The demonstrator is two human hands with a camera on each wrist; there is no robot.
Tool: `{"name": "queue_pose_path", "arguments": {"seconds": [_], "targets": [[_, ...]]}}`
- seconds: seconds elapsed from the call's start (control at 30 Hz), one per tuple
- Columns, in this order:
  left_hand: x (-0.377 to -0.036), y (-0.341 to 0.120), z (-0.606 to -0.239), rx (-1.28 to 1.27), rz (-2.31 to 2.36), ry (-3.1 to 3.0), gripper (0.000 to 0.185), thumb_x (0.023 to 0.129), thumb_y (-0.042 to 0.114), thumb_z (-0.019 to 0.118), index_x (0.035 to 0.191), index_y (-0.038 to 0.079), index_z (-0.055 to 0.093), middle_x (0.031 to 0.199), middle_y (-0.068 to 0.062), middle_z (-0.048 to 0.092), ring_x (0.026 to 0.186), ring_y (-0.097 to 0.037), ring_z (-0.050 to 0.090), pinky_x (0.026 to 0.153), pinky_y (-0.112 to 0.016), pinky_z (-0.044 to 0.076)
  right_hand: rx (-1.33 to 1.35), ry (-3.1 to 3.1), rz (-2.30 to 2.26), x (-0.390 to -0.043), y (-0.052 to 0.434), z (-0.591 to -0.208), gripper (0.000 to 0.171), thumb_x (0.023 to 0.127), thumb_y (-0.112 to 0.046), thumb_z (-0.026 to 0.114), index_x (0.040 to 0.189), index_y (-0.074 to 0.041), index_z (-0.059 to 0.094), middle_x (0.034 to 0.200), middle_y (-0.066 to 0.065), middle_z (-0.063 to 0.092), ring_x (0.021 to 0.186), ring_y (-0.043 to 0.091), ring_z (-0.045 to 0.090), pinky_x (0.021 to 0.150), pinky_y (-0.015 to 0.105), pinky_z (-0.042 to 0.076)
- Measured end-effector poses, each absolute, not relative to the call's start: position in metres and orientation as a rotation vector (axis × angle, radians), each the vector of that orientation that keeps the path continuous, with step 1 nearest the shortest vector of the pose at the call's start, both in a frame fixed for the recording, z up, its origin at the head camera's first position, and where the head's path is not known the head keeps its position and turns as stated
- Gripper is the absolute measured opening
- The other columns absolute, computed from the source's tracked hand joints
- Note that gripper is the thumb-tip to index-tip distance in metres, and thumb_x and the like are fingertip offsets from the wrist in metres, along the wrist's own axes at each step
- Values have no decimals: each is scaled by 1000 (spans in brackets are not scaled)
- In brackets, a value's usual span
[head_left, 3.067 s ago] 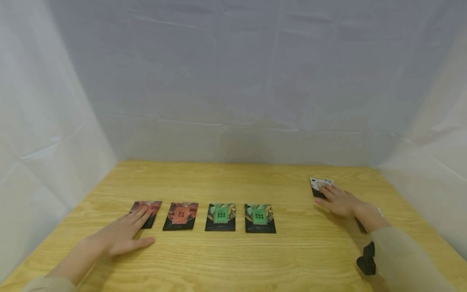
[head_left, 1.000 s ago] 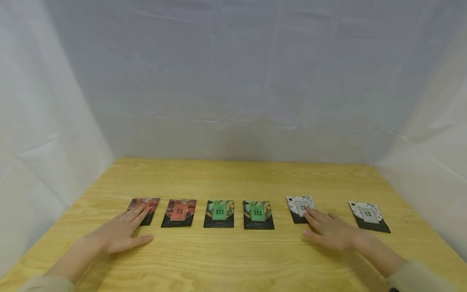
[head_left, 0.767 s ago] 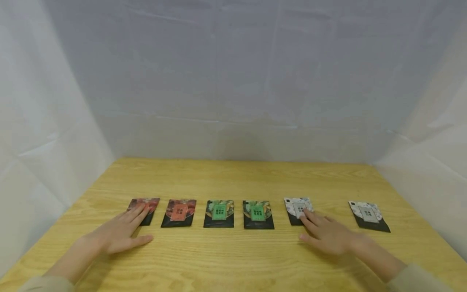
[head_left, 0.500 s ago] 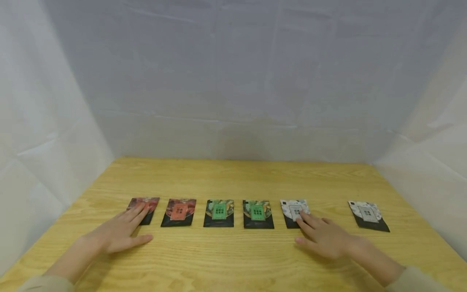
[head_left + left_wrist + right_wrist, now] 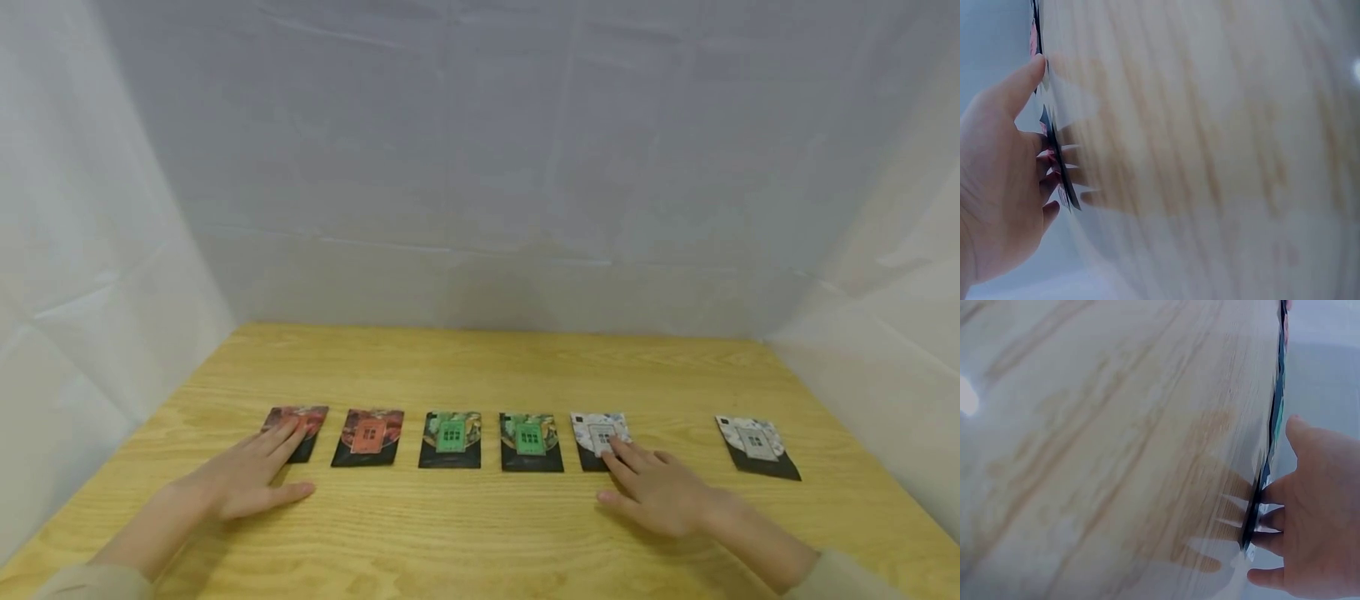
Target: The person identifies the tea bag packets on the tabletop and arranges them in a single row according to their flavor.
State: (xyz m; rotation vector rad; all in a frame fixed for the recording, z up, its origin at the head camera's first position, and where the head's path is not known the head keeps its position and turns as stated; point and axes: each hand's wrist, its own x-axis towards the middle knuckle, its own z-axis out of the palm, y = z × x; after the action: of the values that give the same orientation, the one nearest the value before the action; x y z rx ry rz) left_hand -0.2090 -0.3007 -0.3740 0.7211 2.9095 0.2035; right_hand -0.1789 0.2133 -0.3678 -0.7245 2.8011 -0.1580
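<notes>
My left hand lies with straight fingers on the leftmost red-and-black packet, covering much of it. In the left wrist view, the fingertips of that hand press the face of the packet. My right hand rests its fingertips on the lower right part of a white-and-black packet, thumb spread to the side. The right wrist view shows this hand flat over the packet. A second red packet and two green packets lie between the hands.
Another white-and-black packet lies slightly turned at the right, apart from the row. The wooden table is bounded at the back and sides by pale sheeting.
My right hand first pulled the white packet from the back right towards me and leftward, then slid it further left, beside the green packet, and straightened it. My left hand stayed on the red packet.
</notes>
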Motion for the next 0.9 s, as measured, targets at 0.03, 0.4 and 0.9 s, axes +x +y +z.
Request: {"name": "queue_pose_path", "arguments": {"seconds": [0.03,0.4,0.9], "targets": [[-209,-300,-374,719,203,2906,85,90,55,48,141,-10,28,145,-31,21,131,-48,22,105,-58,21,-727,2804,-159,-179,213,-368,73,96,-55,29,143,1,32,150,21,19,136,39,20,103,62,21],[-210,-299,-373,686,223,2870,85,90,55,48,140,-11,28,145,-32,20,131,-50,21,105,-60,19,-757,2915,-209,-178,224,-369,68,98,-48,34,142,4,30,150,22,19,134,42,21,102,64,20],[-216,-302,-371,661,213,2849,88,89,59,46,142,-8,26,146,-31,19,131,-50,20,104,-61,20,-656,3108,-207,-180,295,-378,63,96,-44,44,139,2,39,145,24,30,130,44,28,99,65,22]]}}
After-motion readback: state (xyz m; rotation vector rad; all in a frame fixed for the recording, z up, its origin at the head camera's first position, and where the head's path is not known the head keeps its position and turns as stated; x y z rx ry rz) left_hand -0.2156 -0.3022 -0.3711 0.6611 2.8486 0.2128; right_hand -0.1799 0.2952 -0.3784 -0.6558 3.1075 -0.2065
